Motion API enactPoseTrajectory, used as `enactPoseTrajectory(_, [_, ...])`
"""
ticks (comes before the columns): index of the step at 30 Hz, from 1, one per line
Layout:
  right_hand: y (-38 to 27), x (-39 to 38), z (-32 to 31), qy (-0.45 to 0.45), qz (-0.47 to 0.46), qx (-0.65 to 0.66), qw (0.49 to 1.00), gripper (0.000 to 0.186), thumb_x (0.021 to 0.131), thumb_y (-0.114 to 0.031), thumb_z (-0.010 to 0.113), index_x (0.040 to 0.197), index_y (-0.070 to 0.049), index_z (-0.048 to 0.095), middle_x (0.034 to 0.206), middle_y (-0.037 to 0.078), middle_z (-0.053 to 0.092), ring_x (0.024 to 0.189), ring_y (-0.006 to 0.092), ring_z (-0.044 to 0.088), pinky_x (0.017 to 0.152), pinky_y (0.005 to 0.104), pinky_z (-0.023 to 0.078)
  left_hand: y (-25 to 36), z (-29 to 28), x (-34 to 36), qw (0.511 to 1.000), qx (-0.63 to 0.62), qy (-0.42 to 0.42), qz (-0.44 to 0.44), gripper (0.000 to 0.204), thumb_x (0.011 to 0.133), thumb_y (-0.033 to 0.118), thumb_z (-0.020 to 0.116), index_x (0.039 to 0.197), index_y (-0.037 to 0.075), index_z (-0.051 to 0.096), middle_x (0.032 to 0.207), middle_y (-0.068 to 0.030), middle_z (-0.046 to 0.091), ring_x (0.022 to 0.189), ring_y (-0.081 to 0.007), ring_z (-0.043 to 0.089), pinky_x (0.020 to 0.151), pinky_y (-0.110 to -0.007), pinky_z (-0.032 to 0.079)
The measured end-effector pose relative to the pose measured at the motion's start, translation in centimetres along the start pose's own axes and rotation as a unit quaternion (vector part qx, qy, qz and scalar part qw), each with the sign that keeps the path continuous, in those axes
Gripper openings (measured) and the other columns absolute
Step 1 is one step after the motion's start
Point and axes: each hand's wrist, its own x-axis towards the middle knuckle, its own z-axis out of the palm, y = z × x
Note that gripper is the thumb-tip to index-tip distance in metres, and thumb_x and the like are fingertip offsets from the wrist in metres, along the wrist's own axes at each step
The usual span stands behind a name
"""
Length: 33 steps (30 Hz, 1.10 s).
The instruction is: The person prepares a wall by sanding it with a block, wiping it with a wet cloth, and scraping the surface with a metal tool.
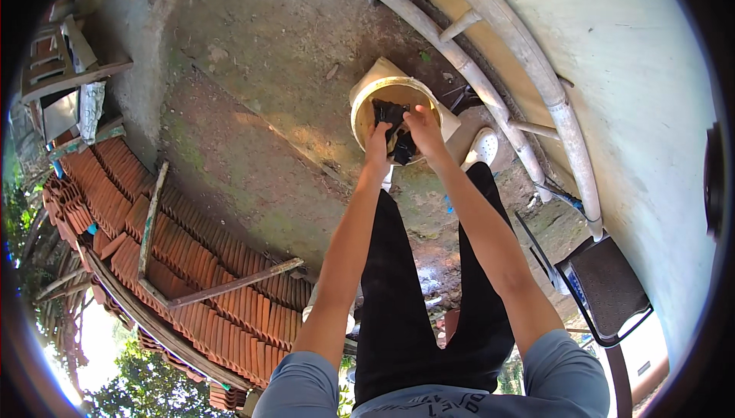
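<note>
A round cream bucket (360,119) sits in front of my feet, beside a pale squarish object (369,72) whose kind I cannot tell. Dark, crumpled material (390,112), perhaps cloth or plastic, lies inside it with some tan bits. My left hand (377,144) reaches into the bucket's near left, fingers closed on the dark material. My right hand (423,127) holds the same material at the right, thumb and fingers bent around it. A white clog (482,145) on my foot shows just right of the bucket.
Stacked orange roof tiles (199,318) and loose wooden frames (73,73) stand along the left. Bamboo poles (563,127) run along the pale wall (635,73) at the right, with a dark chair (605,288) at the lower right. The ground (253,73) is mossy concrete.
</note>
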Motion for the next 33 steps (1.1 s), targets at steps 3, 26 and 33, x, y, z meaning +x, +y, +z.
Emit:
enactPoseTrajectory(3, [-2.8,0.3,0.9,0.005,0.078,0.175,0.982,0.061,0.091,-0.045,0.065,0.131,-0.001,0.050,0.106,0.012,0.064,0.095,0.0170,0.061,0.081,0.0279,0.048,-0.1,0.7,-0.6,0.999,-0.027,-0.008,0.017,0.030,0.090,0.024,0.061,0.114,0.006,0.056,0.099,-0.0055,0.062,0.087,-0.0157,0.062,0.077,-0.031,0.051])
enactPoseTrajectory(26, [-4.1,4.0,2.8,0.226,0.005,0.024,0.974,0.036,0.080,-0.030,0.066,0.095,0.002,0.070,0.091,0.021,0.070,0.086,0.0288,0.068,0.079,0.0380,0.051,-0.1,4.5,2.5,0.977,0.156,0.054,0.138,0.044,0.094,0.043,0.061,0.102,0.001,0.066,0.088,-0.0047,0.067,0.074,-0.0150,0.061,0.069,-0.032,0.049])
enactPoseTrajectory(33, [-6.3,-1.3,0.2,0.121,0.058,0.247,0.960,0.057,0.090,-0.049,0.065,0.112,0.003,0.064,0.106,0.016,0.068,0.098,0.0207,0.063,0.086,0.0334,0.048,1.7,2.5,-2.7,0.991,-0.067,-0.061,-0.100,0.066,0.092,0.053,0.062,0.135,0.009,0.038,0.126,-0.0067,0.055,0.115,-0.0190,0.053,0.086,-0.045,0.049])
